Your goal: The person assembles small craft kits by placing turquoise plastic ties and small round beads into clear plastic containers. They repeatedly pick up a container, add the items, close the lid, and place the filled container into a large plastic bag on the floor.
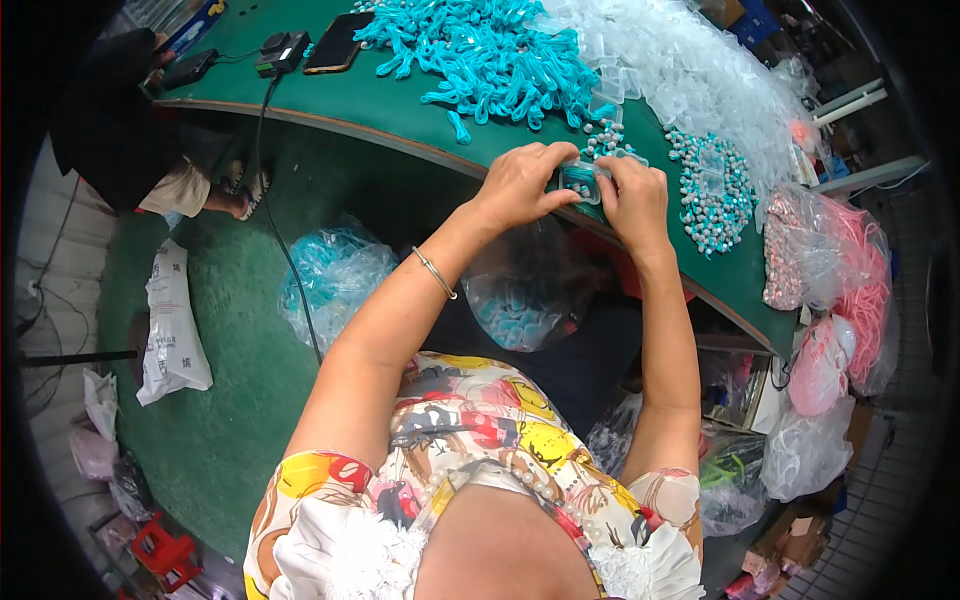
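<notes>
Between my two hands, at the front edge of the green table [350, 105], is a small clear plastic case [579, 182] with teal cord in it. My left hand [525, 185] grips its left side between thumb and fingers. On the right side, my right hand [634, 203] pinches it. Just beyond lie small grey-and-teal pieces [603, 137], which look like earbuds. A larger spread of such grey-and-teal pieces [735, 222] lies right of my right hand. Farther back are a heap of bundled teal cords [490, 60] and a pile of clear plastic cases [690, 75].
A phone [338, 43] and a black device [282, 53] with a hanging cable sit at the table's far left. Another person [115, 135] stands there. Bags of pink cord [862, 260] hang at the right edge. A bag of teal material [340, 270] is below.
</notes>
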